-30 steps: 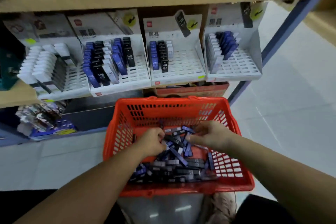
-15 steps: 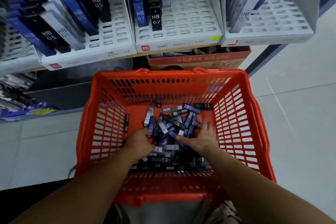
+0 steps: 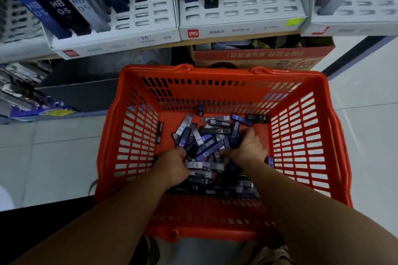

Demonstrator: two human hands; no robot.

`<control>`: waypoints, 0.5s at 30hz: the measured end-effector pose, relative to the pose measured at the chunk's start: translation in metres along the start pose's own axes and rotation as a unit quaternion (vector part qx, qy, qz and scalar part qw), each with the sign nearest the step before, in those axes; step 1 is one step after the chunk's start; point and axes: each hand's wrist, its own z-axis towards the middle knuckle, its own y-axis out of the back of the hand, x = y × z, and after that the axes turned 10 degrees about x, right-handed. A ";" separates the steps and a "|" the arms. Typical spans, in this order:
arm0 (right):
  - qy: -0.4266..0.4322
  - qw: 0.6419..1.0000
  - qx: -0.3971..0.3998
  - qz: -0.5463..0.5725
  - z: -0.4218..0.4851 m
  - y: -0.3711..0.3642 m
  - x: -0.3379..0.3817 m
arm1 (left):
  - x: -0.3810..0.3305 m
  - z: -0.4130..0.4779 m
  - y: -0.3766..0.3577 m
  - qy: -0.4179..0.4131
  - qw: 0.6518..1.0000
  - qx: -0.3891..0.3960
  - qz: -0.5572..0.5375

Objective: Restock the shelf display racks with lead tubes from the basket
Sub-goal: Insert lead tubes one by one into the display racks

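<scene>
The floor (image 3: pixel 366 114) of pale tiles carries everything here, and the shelf (image 3: pixel 185 43) stands at its far edge. On the shelf sit the white display racks, tilted back so that their labels face a shopper. The left rack (image 3: pixel 150 13) is marked 0.5 and is partly filled. The middle rack (image 3: pixel 254 6) is marked 0.7 and has only two stocked columns at its left, with most of its slots bare. That one looks the likeliest to be filled next. The right rack (image 3: pixel 355 17) shows only a corner.

Under the shelf is a cardboard box (image 3: pixel 258 59). Just in front of it is the red basket (image 3: pixel 301 146), pulled close to the person so that both arms reach its bottom.

The lead tubes (image 3: pixel 206 142) lie heaped in the basket in blue, black and grey, pointing every way, most of them printed HB 0.7. One stray tube (image 3: pixel 159 132) leans against the left wall.

Both hands are down in the heap, one on each side, as if gathering a bunch. The right hand (image 3: pixel 247 149) grips several dark blue tubes, with the thumb raised against them. The left hand (image 3: pixel 172 165) is curled knuckles-up into the pile. Its fingers are buried, so I cannot tell whether it holds anything. Sorting by size before lifting would save mixing them in the slots.
</scene>
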 end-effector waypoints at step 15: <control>-0.014 0.848 0.113 0.517 -0.030 0.034 0.009 | -0.032 0.030 0.010 -0.002 0.983 -0.078 0.167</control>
